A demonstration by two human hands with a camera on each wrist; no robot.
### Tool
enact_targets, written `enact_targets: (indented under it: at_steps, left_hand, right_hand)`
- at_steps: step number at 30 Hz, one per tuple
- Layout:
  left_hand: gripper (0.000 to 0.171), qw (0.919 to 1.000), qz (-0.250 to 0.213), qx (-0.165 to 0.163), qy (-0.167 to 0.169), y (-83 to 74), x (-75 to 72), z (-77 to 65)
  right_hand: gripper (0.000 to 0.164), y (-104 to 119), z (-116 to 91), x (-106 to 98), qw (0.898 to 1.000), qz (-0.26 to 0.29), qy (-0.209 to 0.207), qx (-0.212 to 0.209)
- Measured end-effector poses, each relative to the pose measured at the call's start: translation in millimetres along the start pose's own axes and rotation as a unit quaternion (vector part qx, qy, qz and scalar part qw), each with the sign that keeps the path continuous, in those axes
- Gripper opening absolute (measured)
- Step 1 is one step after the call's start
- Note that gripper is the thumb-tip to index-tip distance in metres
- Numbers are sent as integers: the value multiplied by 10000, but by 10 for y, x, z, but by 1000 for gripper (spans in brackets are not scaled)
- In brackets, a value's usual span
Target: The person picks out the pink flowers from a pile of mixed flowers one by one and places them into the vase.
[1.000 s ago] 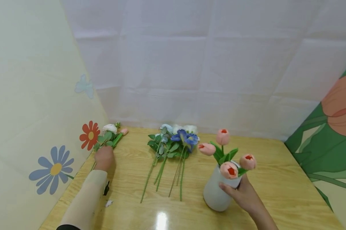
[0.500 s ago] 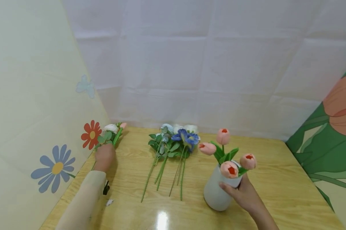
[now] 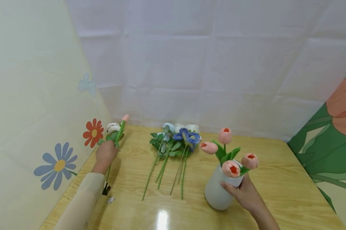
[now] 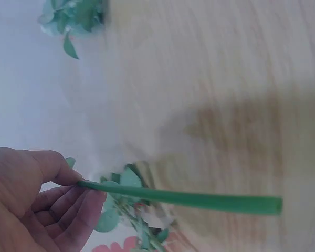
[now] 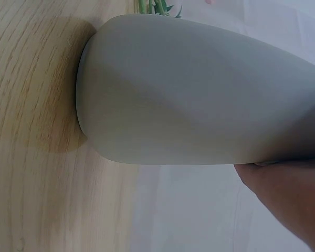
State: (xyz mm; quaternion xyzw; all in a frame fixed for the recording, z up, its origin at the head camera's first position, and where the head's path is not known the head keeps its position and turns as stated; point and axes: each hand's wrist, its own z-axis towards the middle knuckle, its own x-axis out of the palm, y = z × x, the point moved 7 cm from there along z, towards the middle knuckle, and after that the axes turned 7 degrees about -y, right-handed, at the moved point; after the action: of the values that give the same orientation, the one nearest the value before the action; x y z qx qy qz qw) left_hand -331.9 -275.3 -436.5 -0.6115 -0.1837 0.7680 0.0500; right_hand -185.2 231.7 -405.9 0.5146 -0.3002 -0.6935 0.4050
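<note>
Between thumb and fingertips my left hand point(image 3: 106, 156) pinches the green stem point(image 4: 199, 201) of a pink tulip point(image 3: 125, 118), held up at the table's left side. Just behind that hand lies a white flower point(image 3: 113, 127) with green leaves. My right hand point(image 3: 244, 195) grips the upper side of a white vase point(image 3: 217, 191), its thumb across the front near the rim. Several pink tulips point(image 3: 225, 136) stand in the vase, their lower stems hidden inside. In the right wrist view the vase's base rests on the wooden table.
A row of loose stems lies mid-table, with a blue flower point(image 3: 187, 137), a pale blue flower point(image 3: 168, 127) and white blooms point(image 3: 192, 128). A small white scrap point(image 3: 111, 200) lies near the left forearm. Fabric walls point(image 3: 167, 64) border the table point(image 3: 167, 217).
The pink tulip has risen off the table in my left hand, its bud tipping upward, and its stem has come clear of the white flower. My right hand stays on the vase.
</note>
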Motion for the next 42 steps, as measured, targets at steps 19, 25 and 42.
enact_targets:
  at_steps: [19,25,42]
  left_hand:
    - [25,9951,-506,538,-664,-435,-266,-159]
    - [19,9910,-909,577,-794,-554,-327,-217]
    - [28,9831,-1505,585,-860,-824,-438,-362]
  right_hand:
    - [70,-17,4,6,9999,94,-11,-36]
    - [71,-18,4,4,10000,42,16,50]
    - [71,5,-4,-6,9999,122,76,54]
